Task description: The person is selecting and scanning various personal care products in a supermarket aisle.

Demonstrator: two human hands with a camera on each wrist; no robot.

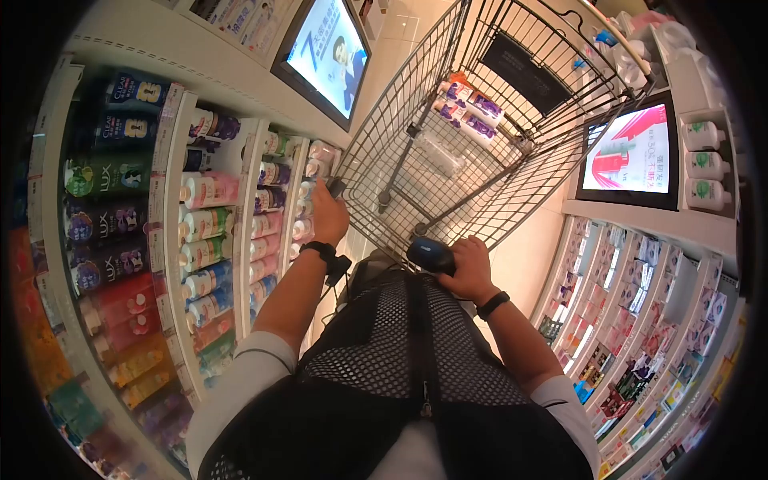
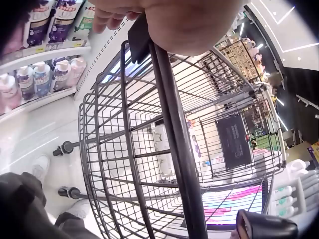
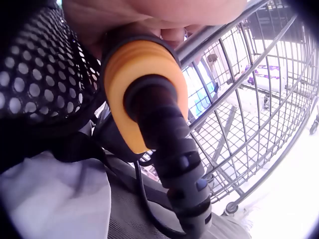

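Head view, frame centre: left hand (image 1: pixel 328 212) clenched round cart handle (image 2: pixel 174 134); right hand (image 1: pixel 468 268) grasped a scanner (image 1: pixel 430 254) at the handle. Bottles (image 1: pixel 468 112) lay in cart (image 1: pixel 376 136), upper centre.

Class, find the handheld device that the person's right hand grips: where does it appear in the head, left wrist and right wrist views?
Head: handheld device, dark blue, below centre, in the right hand.
Left wrist: probably the dark shape at the bottom right edge.
Right wrist: fills the centre, orange collar and black ribbed stem.
Shared landmark: the wire shopping cart, its handle gripped by the left hand.
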